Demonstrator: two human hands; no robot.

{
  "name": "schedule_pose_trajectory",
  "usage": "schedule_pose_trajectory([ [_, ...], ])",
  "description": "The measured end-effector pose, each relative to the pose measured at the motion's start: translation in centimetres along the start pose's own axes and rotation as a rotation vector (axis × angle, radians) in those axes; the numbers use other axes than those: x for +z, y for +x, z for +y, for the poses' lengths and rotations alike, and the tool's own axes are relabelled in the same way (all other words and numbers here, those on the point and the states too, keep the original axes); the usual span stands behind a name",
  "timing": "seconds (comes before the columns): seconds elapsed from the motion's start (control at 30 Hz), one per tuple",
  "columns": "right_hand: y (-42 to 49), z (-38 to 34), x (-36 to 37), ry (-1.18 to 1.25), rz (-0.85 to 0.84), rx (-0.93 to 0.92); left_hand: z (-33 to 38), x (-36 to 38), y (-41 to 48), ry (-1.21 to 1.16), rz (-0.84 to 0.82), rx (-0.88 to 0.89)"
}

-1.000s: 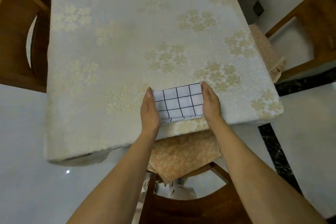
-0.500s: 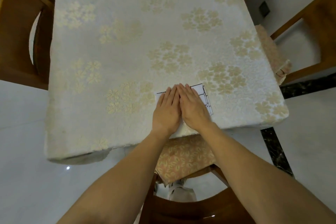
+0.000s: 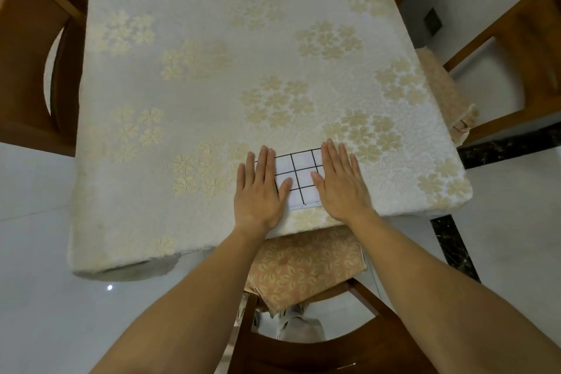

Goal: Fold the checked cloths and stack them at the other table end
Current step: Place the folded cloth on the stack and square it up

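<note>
A folded white cloth with a black check point(image 3: 299, 177) lies flat near the table's front edge, right of the middle. My left hand point(image 3: 261, 191) rests palm down on its left side, fingers spread. On the cloth's right side my right hand point(image 3: 341, 182) lies flat too, thumb on the fabric. Both hands hold nothing; they cover the cloth's side edges. I see no other checked cloth.
The table point(image 3: 182, 70) carries a cream tablecloth with gold flowers. A wooden chair point(image 3: 303, 352) with a patterned cushion point(image 3: 303, 264) stands under the front edge. More wooden chairs stand at the left point(image 3: 30, 55) and right point(image 3: 516, 55).
My hands were pressed together on the middle of the cloth; they have slid apart to its left and right sides, showing the checked middle again.
</note>
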State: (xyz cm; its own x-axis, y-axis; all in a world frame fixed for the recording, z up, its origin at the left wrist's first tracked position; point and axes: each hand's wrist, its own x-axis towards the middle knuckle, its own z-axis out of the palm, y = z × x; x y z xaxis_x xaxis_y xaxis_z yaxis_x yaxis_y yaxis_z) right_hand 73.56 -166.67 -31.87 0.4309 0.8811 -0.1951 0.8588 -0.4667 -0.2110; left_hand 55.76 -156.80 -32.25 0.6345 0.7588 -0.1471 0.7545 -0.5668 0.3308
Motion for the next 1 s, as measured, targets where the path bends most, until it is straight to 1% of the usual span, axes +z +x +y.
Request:
schedule_pose_trajectory([
  [0.03, 0.1, 0.0, -0.2, 0.096, 0.014, 0.018, -0.1, -0.3, 0.0, -0.069, 0.010, -0.013],
  [0.07, 0.0, -0.1, -0.6, 0.272, 0.036, 0.057, 0.0, -0.7, 0.0, -0.212, 0.023, -0.042],
  [0.13, 0.1, -0.2, -1.4, 0.703, 0.119, 0.183, 0.7, -1.7, 0.0, -0.598, 0.076, -0.135],
  [0.17, -0.1, -0.4, -1.7, 0.880, 0.157, 0.237, 1.2, -2.1, -0.2, -0.756, 0.100, -0.177],
  [0.2, -0.2, -0.7, -1.9, 0.987, 0.176, 0.270, 1.9, -2.5, -0.5, -0.855, 0.125, -0.210],
  [0.23, -0.4, -1.0, -2.0, 1.041, 0.177, 0.282, 2.4, -2.7, -0.7, -0.911, 0.146, -0.236],
  [0.3, -0.5, -1.5, -1.8, 1.058, 0.171, 0.271, 3.1, -2.7, -0.8, -0.964, 0.181, -0.281],
  [0.37, -0.5, -1.4, -1.9, 1.070, 0.175, 0.258, 3.1, -2.5, -0.7, -0.982, 0.193, -0.303],
  [0.47, -0.4, -0.7, -2.1, 1.105, 0.186, 0.250, 2.4, -2.4, -0.7, -0.934, 0.192, -0.275],
  [0.53, -0.4, -0.4, -2.2, 1.053, 0.152, 0.233, 2.2, -2.1, -0.6, -0.869, 0.166, -0.228],
  [0.6, -0.4, -0.5, -2.5, 0.882, 0.137, 0.206, 2.1, -1.8, -0.4, -0.777, 0.117, -0.180],
  [0.63, -0.3, -0.8, -2.7, 0.762, 0.170, 0.174, 2.0, -1.8, -0.3, -0.710, 0.115, -0.166],
  [0.7, -0.2, -1.7, -3.3, 0.489, 0.284, 0.014, 2.1, -2.1, 0.0, -0.521, 0.177, -0.126],
  [0.73, 0.0, -2.2, -3.1, 0.367, 0.287, -0.103, 2.3, -2.2, 0.2, -0.432, 0.187, -0.075],
  [0.77, 0.1, -2.7, -2.6, 0.270, 0.241, -0.203, 2.7, -2.0, 0.4, -0.363, 0.153, 0.001],
  [0.8, 0.2, -2.9, -1.8, 0.181, 0.166, -0.260, 3.0, -1.6, 0.5, -0.305, 0.084, 0.070],
  [0.83, 0.2, -2.9, -1.0, 0.099, 0.098, -0.275, 3.1, -0.9, 0.5, -0.251, 0.015, 0.113],
  [0.87, 0.2, -2.5, -0.2, 0.016, 0.058, -0.255, 2.8, -0.2, 0.4, -0.178, -0.018, 0.133],
  [0.93, -0.2, -0.9, 0.4, -0.073, 0.022, -0.173, 1.7, 0.5, 0.2, -0.044, -0.033, 0.139],
  [1.0, -0.5, 0.6, 0.2, -0.102, 0.010, -0.114, 0.7, 0.5, -0.1, 0.025, -0.022, 0.130],
])
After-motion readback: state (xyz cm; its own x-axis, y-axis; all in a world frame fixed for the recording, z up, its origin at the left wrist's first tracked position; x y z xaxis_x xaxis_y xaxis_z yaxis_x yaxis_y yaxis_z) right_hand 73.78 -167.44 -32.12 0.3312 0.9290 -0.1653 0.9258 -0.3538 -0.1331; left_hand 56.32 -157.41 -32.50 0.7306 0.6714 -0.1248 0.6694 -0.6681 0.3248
